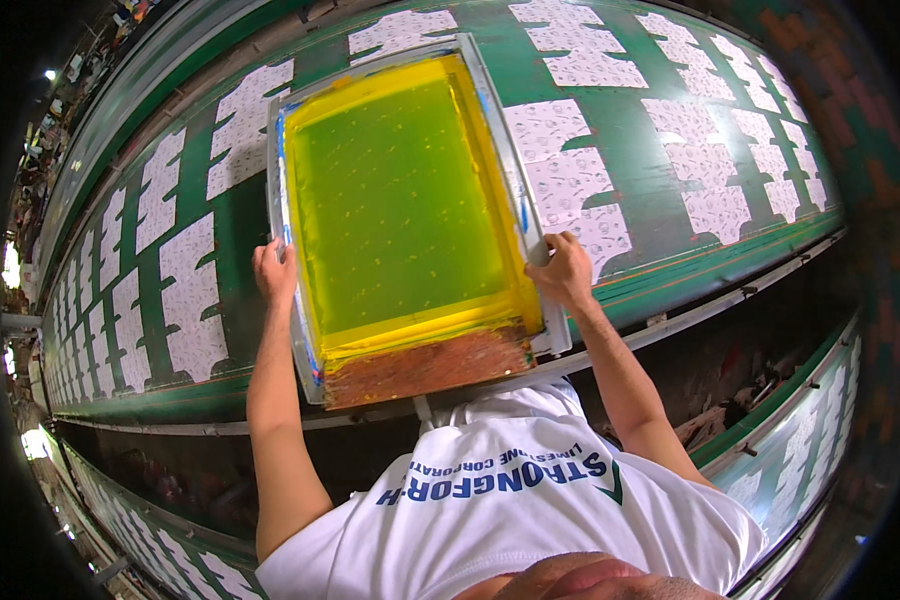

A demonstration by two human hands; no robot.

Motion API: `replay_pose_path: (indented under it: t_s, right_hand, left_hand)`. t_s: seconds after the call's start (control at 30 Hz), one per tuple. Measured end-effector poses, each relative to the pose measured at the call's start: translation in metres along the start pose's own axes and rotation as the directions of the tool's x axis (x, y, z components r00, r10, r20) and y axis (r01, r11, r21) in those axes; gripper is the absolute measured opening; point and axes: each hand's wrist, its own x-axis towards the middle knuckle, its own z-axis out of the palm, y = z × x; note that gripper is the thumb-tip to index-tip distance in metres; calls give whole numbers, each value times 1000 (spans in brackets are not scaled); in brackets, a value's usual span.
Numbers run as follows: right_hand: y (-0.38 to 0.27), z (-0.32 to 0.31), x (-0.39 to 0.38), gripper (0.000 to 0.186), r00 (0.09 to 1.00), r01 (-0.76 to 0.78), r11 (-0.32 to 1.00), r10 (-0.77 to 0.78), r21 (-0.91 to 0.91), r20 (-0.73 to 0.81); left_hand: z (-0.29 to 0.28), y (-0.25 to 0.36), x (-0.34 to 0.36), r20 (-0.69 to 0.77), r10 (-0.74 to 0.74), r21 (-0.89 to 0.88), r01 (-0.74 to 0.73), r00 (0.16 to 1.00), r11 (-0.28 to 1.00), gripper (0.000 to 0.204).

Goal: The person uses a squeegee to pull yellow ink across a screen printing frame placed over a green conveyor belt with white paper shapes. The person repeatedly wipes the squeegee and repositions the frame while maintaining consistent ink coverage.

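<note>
A screen printing frame (400, 200) with green-yellow mesh and a grey metal rim lies in front of me over the green table. My left hand (274, 270) is closed on its left rim, and my right hand (562, 272) grips the right rim at about the same height. Along the near end of the frame, next to my body, is a reddish-brown wooden board (430, 368). White printed fabric pieces (570, 180) lie flat beside the frame; whatever is under the mesh is mostly hidden.
The long green table (630, 200) carries rows of cut fabric pieces (193, 290) to both sides. A metal rail (710, 303) runs along its near edge. Behind me, another table with fabric pieces (800, 450) stands across a dark gap.
</note>
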Motion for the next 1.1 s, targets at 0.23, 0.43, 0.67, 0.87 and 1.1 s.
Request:
replay_pose_path:
  t_s: [0.23, 0.43, 0.67, 0.87, 1.1]
  right_hand:
    - [170, -72, 39, 46, 996, 30, 999, -28, 25, -81]
    - [261, -108, 48, 49, 997, -4, 999, 7, 38, -77]
    - [298, -118, 37, 53, 994, -34, 997, 42, 76, -98]
    - [312, -115, 37, 57, 988, -107, 991, 115, 82, -105]
    - [261, -123, 14, 63, 965, 137, 987, -151, -78, -213]
  left_hand:
    - [76, 175, -51, -12, -70, 30, 70, 997, 997, 37]
    - [112, 264, -82, -26, -69, -7, 69, 997, 998, 37]
    - [125, 299, -93, 1, -69, -7, 69, 998, 998, 37]
    - [145, 309, -97, -3, -80, 71, 80, 997, 994, 36]
    - [153, 307, -103, -8, -30, 110, 31, 1000, 993, 36]
